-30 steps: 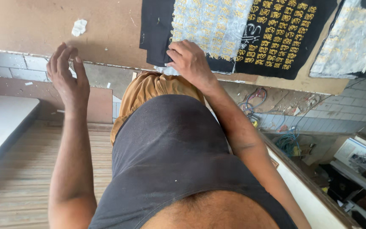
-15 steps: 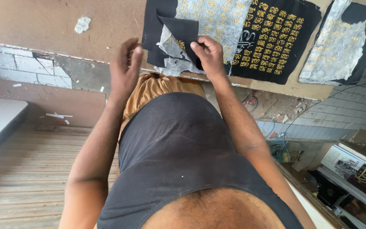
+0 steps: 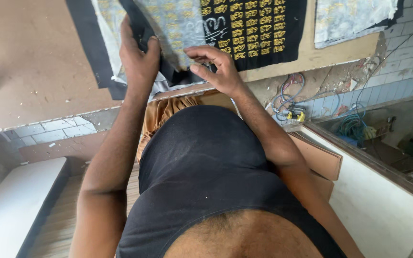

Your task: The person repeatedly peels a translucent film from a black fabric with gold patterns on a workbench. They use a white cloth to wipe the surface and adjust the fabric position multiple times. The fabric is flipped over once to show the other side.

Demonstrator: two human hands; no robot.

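Brown fibreboard worktop (image 3: 34, 62) lay beneath both hands. Left hand (image 3: 137, 57) gripped a black fabric piece with gold motifs (image 3: 168, 28). Right hand (image 3: 218, 69) pinched its silvery film edge beside it.

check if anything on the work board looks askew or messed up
The grey film sheet under both hands is lifted and folded over at its near corner, not flat like the black gold-printed sheet beside it. The left hand grips its edge; the right hand pinches it.
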